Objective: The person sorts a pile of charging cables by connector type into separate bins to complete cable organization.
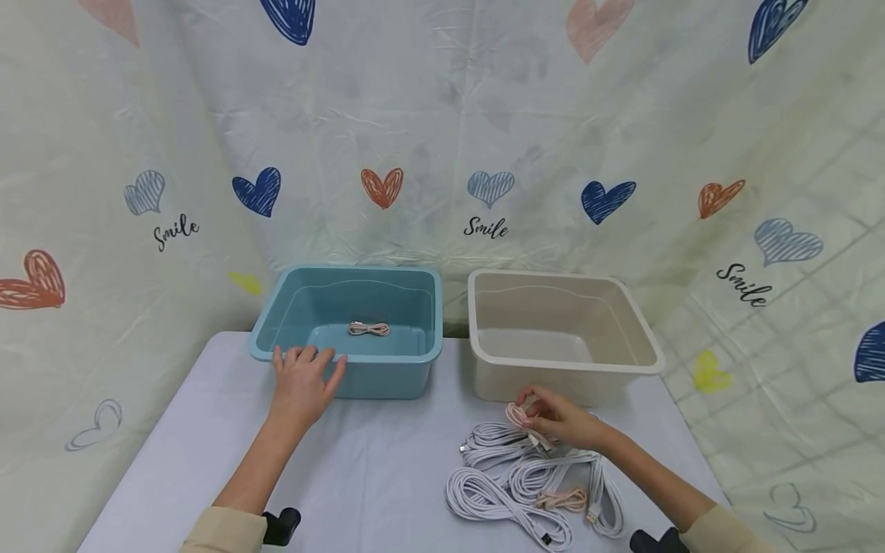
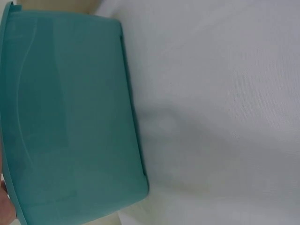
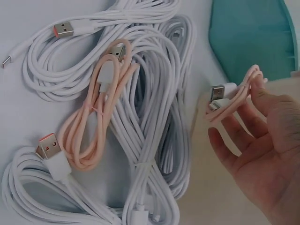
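My right hand (image 1: 563, 421) pinches a small pink USB charging cable (image 3: 241, 96), coiled and tied, between thumb and fingers. It is held above a pile of coiled white USB cables (image 1: 484, 495), in front of the beige tub. A second pink cable (image 3: 86, 122) lies bundled on the white ones. My left hand (image 1: 300, 388) rests at the front rim of the blue tub (image 1: 376, 359), its fingers spread over the edge; the left wrist view shows mostly the tub's outer wall. Inside the blue tub lies one pink cable bundle (image 1: 369, 329).
The beige tub (image 1: 567, 365) stands to the right of the blue one, with a narrow gap between them. Both sit at the back of a table with a white cloth (image 1: 373, 468). Behind hangs a curtain (image 1: 429, 115) printed with hearts.
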Action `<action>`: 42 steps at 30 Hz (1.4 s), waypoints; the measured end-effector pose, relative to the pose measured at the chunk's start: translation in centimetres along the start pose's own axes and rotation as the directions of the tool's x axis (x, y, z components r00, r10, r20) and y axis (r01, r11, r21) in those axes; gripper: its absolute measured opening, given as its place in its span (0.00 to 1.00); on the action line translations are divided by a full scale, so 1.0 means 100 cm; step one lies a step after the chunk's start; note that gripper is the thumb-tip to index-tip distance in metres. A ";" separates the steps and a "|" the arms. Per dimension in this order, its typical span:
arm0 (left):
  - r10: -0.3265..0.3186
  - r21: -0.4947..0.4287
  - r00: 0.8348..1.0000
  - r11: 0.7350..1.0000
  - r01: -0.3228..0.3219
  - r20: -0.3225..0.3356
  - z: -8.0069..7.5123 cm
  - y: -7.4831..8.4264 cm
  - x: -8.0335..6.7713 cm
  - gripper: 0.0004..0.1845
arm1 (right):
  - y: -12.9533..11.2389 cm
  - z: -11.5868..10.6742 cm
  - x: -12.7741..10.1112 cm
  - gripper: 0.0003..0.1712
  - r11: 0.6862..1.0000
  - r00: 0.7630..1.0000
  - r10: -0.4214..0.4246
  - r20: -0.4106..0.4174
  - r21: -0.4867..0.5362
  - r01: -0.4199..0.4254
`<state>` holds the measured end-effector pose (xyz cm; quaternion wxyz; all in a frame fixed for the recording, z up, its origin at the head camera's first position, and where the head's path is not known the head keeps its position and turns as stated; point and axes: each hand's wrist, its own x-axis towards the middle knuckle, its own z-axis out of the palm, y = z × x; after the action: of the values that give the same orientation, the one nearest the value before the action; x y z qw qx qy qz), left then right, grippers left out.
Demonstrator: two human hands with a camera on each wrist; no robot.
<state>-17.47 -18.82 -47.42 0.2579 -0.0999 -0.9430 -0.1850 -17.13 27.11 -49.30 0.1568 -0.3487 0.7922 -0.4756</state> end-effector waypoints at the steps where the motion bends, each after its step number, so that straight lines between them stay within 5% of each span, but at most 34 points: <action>1: 0.001 0.001 1.000 1.000 -0.001 0.000 0.000 0.000 0.000 0.13 | -0.002 -0.001 0.000 0.16 1.000 1.000 0.011 0.003 0.004 -0.011; 20: 0.005 0.012 1.000 1.000 -0.005 -0.001 0.000 0.000 0.001 0.13 | -0.054 -0.007 0.023 0.18 0.994 0.996 0.075 0.042 -0.086 -0.071; 26: 0.011 0.008 1.000 1.000 -0.011 -0.013 0.000 -0.001 0.000 0.12 | -0.071 -0.014 0.040 0.18 0.996 0.995 0.075 0.072 -0.060 -0.071; 42: 0.057 0.052 0.997 0.997 -0.055 -0.050 -0.002 0.000 -0.001 0.11 | -0.109 -0.015 0.102 0.20 0.983 0.998 0.040 0.057 -0.179 -0.029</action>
<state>-17.32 -18.87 -47.27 0.2896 -0.1149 -0.9373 -0.1561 -20.83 17.57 -38.26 0.1571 -0.3618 0.8324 -0.3892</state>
